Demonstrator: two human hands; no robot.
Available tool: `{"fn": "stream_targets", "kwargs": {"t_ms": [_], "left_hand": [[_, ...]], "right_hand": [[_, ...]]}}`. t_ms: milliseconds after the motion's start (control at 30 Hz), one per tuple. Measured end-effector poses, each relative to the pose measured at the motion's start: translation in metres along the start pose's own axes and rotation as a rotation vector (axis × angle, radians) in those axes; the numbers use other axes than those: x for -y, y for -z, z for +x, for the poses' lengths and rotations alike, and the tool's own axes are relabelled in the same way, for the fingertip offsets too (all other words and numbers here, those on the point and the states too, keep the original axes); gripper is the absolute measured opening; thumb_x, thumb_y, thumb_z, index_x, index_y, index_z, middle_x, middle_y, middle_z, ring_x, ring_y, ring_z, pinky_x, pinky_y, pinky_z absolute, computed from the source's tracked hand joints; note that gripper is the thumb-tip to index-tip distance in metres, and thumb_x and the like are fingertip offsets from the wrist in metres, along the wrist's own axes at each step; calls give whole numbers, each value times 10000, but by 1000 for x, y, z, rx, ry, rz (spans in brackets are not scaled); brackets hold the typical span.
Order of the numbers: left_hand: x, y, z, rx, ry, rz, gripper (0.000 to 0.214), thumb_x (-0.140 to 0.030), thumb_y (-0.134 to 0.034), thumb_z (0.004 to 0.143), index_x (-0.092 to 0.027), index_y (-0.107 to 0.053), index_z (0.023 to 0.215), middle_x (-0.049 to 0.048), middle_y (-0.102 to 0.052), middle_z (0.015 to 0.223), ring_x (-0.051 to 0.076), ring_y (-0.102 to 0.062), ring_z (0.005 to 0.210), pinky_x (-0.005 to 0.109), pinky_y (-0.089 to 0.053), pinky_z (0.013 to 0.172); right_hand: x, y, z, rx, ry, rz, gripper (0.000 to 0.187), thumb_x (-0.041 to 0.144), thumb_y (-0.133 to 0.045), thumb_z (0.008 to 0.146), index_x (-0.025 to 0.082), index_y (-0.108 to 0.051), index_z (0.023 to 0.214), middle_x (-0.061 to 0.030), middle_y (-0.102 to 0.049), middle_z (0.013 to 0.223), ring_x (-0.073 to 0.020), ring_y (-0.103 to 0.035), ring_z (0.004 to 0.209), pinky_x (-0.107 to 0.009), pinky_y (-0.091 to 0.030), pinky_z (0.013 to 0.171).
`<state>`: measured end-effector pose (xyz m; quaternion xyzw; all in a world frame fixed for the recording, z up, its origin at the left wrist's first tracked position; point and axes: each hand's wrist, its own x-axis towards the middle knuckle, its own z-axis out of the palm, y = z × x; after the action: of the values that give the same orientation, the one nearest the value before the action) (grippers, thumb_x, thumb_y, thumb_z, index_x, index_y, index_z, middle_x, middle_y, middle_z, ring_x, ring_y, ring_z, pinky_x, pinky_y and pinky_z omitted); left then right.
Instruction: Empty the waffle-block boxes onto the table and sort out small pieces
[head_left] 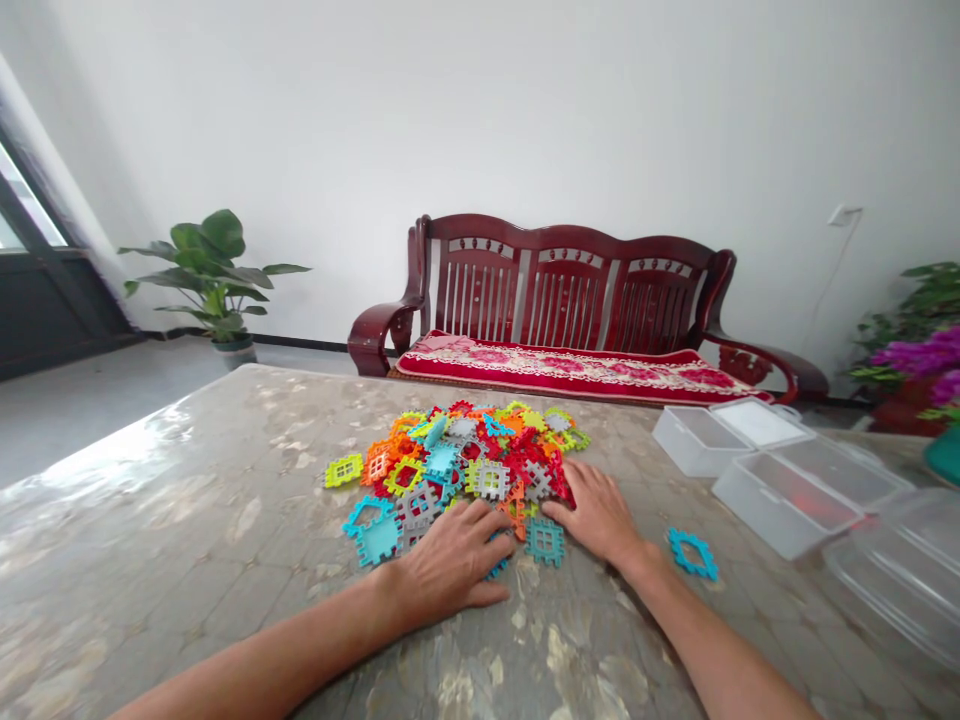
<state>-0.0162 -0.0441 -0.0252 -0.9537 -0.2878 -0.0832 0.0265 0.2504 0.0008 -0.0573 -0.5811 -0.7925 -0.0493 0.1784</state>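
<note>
A heap of colourful interlocking plastic tiles (442,459) with notched edges lies on the table, in red, orange, lime, blue and grey. My left hand (456,560) rests palm down over the heap's near edge, fingers spread, covering part of a blue tile. At the heap's right side, my right hand (597,510) lies with thumb and fingers apart, its fingertips touching red tiles (559,476). Between the two hands sits a grey-blue window tile (545,541). A single blue tile (693,554) lies apart, right of my right forearm.
Clear plastic boxes stand on the right, a near one (787,505) with something red inside and a farther one (697,440). A transparent lid (900,580) lies beside them. Beyond the patterned table (247,580) are a wooden bench (570,290) and a potted plant (217,265).
</note>
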Motion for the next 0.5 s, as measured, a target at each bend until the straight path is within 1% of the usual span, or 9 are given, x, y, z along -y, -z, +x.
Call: {"fn": "stream_targets", "kwargs": {"t_ms": [100, 167, 267, 333, 400, 467, 500], "left_hand": [[0, -4, 4, -15, 28, 0, 336, -435, -652, 883, -267, -536, 1149, 18, -603, 1202, 219, -537, 1052, 356, -434, 882], [1, -6, 7, -23, 33, -6, 279, -388, -622, 906, -265, -534, 1141, 12, -613, 1154, 207, -543, 1013, 347, -431, 850], [1, -8, 9, -53, 40, -31, 232, -345, -600, 916, -259, -539, 1122, 9, -622, 1121, 199, -545, 997, 351, -424, 859], [1, -8, 10, -90, 59, -46, 206, -325, -599, 910, -252, -552, 1097, 14, -626, 1134, 206, -538, 1045, 366, -412, 914], [0, -9, 9, -141, 93, -55, 212, -321, -613, 894, -249, -566, 1088, 32, -612, 1210, 233, -500, 1166, 400, -375, 1005], [0, -10, 8, -177, 137, -59, 268, -336, -637, 870, -255, -573, 1117, 53, -565, 1321, 267, -439, 1272, 447, -330, 1072], [0, -10, 8, -184, 161, -59, 319, -349, -648, 859, -259, -567, 1154, 62, -534, 1373, 280, -423, 1293, 466, -324, 1082]], "right_hand": [[6, 2, 1, -11, 16, -77, 351, 441, -551, 939, 192, -560, 1186, -114, -623, 1199, -282, -568, 1102, -401, -436, 900], [9, 4, 1, -20, 13, -129, 239, 390, -563, 936, 194, -576, 1072, -90, -626, 1078, -260, -574, 1023, -362, -431, 853], [12, 5, 0, -46, -4, -186, 153, 323, -592, 908, 194, -568, 986, -72, -602, 998, -244, -561, 967, -336, -413, 819], [12, 3, 0, -56, -7, -211, 130, 304, -591, 902, 192, -564, 964, -71, -589, 984, -239, -557, 945, -330, -406, 801], [12, 2, 0, -60, 2, -225, 104, 285, -578, 904, 190, -562, 945, -71, -581, 973, -235, -556, 927, -326, -403, 789], [10, 1, 1, -64, 21, -224, 70, 252, -557, 908, 189, -560, 937, -73, -577, 964, -230, -555, 917, -323, -403, 792], [9, 0, 1, -66, 30, -219, 51, 231, -545, 909, 188, -558, 933, -73, -575, 959, -229, -554, 916, -321, -403, 799]]}}
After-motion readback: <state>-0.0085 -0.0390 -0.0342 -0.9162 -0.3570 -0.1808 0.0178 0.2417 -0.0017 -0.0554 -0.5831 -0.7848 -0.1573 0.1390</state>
